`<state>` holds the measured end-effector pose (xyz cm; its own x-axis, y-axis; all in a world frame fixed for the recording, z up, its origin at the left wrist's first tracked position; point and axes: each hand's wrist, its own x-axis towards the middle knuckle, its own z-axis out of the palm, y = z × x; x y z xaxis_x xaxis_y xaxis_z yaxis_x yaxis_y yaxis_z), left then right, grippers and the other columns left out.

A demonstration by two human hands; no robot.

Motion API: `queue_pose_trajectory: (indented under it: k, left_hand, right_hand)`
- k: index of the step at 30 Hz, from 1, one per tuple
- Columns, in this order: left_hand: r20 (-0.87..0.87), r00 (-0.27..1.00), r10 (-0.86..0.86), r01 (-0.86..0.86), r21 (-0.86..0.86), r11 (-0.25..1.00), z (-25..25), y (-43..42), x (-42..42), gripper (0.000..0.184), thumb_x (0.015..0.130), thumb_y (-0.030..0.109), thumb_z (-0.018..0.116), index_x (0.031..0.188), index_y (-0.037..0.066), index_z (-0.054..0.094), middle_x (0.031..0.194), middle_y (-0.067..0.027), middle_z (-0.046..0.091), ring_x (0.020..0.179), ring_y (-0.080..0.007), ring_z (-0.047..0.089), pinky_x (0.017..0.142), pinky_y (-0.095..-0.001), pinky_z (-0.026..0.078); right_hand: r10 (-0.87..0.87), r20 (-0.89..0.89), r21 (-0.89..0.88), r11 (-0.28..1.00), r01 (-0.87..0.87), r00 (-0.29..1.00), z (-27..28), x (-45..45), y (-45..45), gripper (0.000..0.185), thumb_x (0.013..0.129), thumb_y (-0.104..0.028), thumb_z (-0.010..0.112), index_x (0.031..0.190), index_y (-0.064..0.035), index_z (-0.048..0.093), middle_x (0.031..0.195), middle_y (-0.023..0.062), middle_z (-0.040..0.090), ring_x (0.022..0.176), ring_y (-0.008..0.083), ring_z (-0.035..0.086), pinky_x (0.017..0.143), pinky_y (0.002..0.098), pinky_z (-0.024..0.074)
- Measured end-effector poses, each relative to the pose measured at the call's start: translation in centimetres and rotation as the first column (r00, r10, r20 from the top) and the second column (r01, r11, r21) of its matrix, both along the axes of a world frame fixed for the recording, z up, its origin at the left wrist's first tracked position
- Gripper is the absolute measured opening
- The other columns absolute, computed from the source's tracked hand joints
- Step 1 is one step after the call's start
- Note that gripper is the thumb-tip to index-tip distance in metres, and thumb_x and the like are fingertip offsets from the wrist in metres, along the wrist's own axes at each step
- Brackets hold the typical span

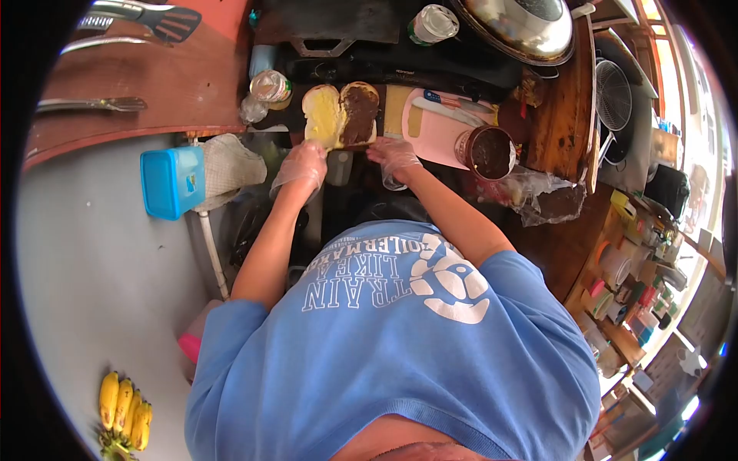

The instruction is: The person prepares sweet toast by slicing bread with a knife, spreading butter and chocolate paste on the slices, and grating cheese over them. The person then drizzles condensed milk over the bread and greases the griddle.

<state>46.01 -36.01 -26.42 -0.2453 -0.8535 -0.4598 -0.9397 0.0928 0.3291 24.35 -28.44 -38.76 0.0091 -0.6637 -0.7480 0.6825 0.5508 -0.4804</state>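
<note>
Two slices of bread lie side by side at the counter's near edge. One is the yellow-spread slice (pixel 322 111), the other the chocolate-spread slice (pixel 359 115). My left hand (pixel 305 163), in a clear plastic glove, grips the near edge of the yellow-spread slice. My right hand (pixel 395 157), gloved likewise, has its fingers closed at the near right corner of the chocolate-spread slice. Just right of it is a pink cutting board (pixel 430 142) with a knife (pixel 450 110) on it. An open jar of chocolate spread (pixel 490 152) stands at the board's right end.
A lidded jar (pixel 270 87) stands left of the bread, and a can (pixel 433 24) sits on the black stove (pixel 400 73). A large metal lid (pixel 523 27) is at the back right. Crumpled plastic (pixel 550 196) hangs near the jar. A blue container (pixel 171 183) is at left.
</note>
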Motion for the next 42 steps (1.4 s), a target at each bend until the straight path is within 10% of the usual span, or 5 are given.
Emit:
queue_pose_trajectory:
  k: [17,23,38,41,42]
  left_hand:
    - [0.302,0.953,0.029,-0.035,0.014,0.999,2.0,0.1,3.8,0.017,0.095,0.016,0.052,0.095,0.006,0.065,0.104,-0.0198,0.072,0.1,-0.0385,0.071,0.083,-0.0492,0.057]
    - [0.056,0.998,-0.014,0.023,-0.167,0.986,0.5,-1.5,5.6,0.016,0.091,0.017,0.059,0.099,0.005,0.067,0.101,-0.0217,0.072,0.095,-0.0432,0.069,0.08,-0.0503,0.056]
    - [-0.339,0.599,0.725,-0.321,0.728,0.606,-9.2,-1.7,10.5,0.02,0.103,0.027,0.059,0.099,0.009,0.067,0.074,0.0002,0.062,0.052,-0.0061,0.044,0.048,-0.0249,0.035]
    - [-0.295,0.537,0.79,-0.291,0.815,0.502,-9.7,-1.6,11.0,0.021,0.103,0.028,0.06,0.095,0.009,0.064,0.07,0.001,0.058,0.05,-0.0066,0.039,0.048,-0.0253,0.033]
    - [-0.292,0.536,0.792,-0.292,0.816,0.499,-9.7,-1.6,11.1,0.021,0.103,0.028,0.06,0.095,0.009,0.064,0.07,0.001,0.058,0.05,-0.0066,0.039,0.048,-0.0253,0.033]
  right_hand:
    - [0.129,0.442,-0.041,0.991,-0.124,0.887,-2.0,11.1,-1.3,0.055,0.093,-0.001,0.065,0.142,0.0083,0.043,0.148,0.0201,0.046,0.133,0.034,0.051,0.112,0.046,0.0461]
    - [0.071,0.336,0.01,0.997,-0.079,0.939,-0.7,13.7,-1.8,0.049,0.095,0.002,0.059,0.141,0.0029,0.045,0.142,0.0175,0.052,0.127,0.0314,0.056,0.108,0.0444,0.0483]
    - [-0.215,0.499,0.032,0.973,0.23,0.839,0.1,16.4,-3.1,0.058,0.09,0.007,0.062,0.144,-0.0025,0.041,0.146,0.0086,0.046,0.126,0.0234,0.054,0.113,0.0402,0.0434]
    - [-0.255,0.377,0.006,0.962,0.273,0.891,-2.7,17.4,-2.0,0.051,0.097,-0.005,0.058,0.146,-0.002,0.044,0.146,0.0114,0.051,0.134,0.0263,0.051,0.118,0.0396,0.037]
    - [-0.05,-0.188,-0.453,0.89,-0.042,0.981,-7.8,17.7,-1.1,0.045,0.1,-0.012,0.053,0.144,-0.0012,0.047,0.147,0.0132,0.052,0.138,0.0272,0.048,0.12,0.0387,0.0331]
